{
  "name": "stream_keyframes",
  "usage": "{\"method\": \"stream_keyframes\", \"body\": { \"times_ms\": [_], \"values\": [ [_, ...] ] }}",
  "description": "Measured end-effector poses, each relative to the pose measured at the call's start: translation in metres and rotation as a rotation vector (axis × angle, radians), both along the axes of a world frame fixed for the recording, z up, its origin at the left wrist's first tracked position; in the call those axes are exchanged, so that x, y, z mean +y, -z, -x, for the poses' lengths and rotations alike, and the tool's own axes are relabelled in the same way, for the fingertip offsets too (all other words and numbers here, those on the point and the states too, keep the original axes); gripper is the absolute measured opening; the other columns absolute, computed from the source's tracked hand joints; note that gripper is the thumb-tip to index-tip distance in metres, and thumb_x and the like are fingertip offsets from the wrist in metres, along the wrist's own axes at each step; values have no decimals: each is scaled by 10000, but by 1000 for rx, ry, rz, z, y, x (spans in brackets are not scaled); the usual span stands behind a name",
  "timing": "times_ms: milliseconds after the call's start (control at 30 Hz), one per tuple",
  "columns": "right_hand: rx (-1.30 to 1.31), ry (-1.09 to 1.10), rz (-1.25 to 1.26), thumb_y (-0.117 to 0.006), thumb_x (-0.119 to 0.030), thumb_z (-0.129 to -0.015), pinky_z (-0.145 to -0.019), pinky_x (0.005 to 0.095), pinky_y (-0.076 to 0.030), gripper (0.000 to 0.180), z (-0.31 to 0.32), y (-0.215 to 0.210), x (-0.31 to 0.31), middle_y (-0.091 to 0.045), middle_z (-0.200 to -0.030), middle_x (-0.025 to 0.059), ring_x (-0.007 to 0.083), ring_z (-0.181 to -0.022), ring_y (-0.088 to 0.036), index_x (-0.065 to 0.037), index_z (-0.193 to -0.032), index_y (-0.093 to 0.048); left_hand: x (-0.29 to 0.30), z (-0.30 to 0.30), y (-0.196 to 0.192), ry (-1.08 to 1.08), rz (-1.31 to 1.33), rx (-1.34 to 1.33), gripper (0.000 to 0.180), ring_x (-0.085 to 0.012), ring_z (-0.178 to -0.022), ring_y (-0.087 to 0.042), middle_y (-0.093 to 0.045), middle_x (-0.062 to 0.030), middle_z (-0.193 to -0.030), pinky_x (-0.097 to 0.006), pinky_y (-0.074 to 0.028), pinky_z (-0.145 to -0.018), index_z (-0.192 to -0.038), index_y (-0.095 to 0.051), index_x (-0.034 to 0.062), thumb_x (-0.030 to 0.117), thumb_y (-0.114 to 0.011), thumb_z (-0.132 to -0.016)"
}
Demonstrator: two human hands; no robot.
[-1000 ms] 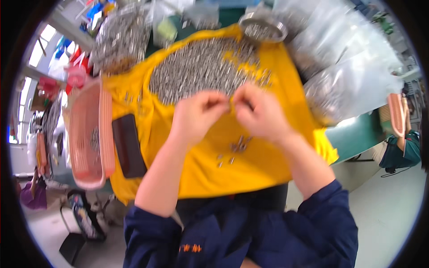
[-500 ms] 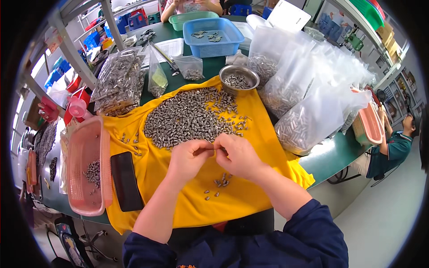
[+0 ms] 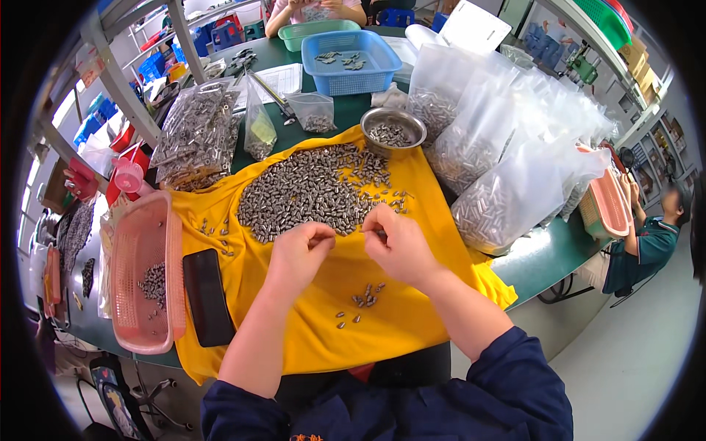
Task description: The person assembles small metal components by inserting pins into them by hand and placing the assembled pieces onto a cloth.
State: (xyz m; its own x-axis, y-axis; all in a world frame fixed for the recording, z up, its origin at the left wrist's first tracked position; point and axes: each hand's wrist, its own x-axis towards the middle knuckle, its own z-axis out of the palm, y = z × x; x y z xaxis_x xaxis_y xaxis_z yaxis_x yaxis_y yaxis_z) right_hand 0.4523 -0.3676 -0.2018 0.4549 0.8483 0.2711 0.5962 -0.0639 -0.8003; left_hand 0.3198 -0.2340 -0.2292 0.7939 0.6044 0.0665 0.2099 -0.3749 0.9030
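A wide pile of small silvery metal parts [image 3: 301, 187] is spread over a yellow cloth [image 3: 309, 323]. At the pile's near edge, my left hand [image 3: 300, 253] is closed, its thumb and fingers pinched together. To its right, my right hand [image 3: 397, 246] also makes a pinch, close to a few stray parts. A gap of cloth lies between the two hands. Whatever either pinch holds is too small or hidden to make out. Nearer to me, several loose metal parts [image 3: 365, 298] lie on the cloth below my right hand.
A pink basket [image 3: 179, 272] and a black phone [image 3: 208, 298] are at the left. A steel bowl [image 3: 393, 149] with parts stands behind the pile. Filled clear bags [image 3: 500, 198] crowd the right. A blue basket [image 3: 351, 82] is at the back; two people sit nearby.
My hands were together at the pile's near edge and have drawn apart, the left going left and the right going right and slightly away from me.
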Motion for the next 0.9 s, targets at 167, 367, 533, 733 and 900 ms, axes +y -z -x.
{"method": "stream_keyframes", "body": {
  "times_ms": [167,367,533,733,900],
  "values": [
    [-20,-59,-74,-553,-54,-745,-539,344,-441,96,1,10,3,-542,-633,128,265,-569,-556,-31,-813,-488,-2,-3,9,72,-195,-84,166,-179,-775,-630,-643,-100,-853,-261,-490,-703,-922,-640,15,-5,-597,-762],
    [15,-46,-56,-555,-55,-744,-535,337,-441,98,0,4,2,-542,-640,124,257,-568,-555,-34,-808,-484,-6,-3,-4,95,-210,-149,174,-162,-783,-605,-617,-71,-894,-248,-483,-698,-916,-646,23,-22,-616,-751],
    [61,-55,-71,-547,-53,-752,-542,324,-443,91,1,5,3,-549,-650,116,238,-568,-557,-32,-820,-490,-3,-2,8,30,169,-190,151,-118,-798,-601,-623,-52,-911,-242,-490,-710,-945,-634,8,-14,-603,-798],
    [261,-130,-92,-522,-50,-773,-582,279,-448,79,2,8,4,-564,-677,90,156,-612,-557,-16,-841,-499,-11,-6,4,78,674,-307,155,-151,-819,-621,-630,-88,-902,-261,-509,-763,-995,-585,-25,-7,-574,-842],
    [311,-114,-93,-515,-45,-780,-590,264,-446,73,-1,9,3,-574,-689,77,124,-635,-552,-10,-842,-499,-11,-5,1,89,698,-305,150,-159,-824,-622,-632,-95,-906,-268,-510,-772,-990,-589,-18,-15,-570,-841]
  ]
}}
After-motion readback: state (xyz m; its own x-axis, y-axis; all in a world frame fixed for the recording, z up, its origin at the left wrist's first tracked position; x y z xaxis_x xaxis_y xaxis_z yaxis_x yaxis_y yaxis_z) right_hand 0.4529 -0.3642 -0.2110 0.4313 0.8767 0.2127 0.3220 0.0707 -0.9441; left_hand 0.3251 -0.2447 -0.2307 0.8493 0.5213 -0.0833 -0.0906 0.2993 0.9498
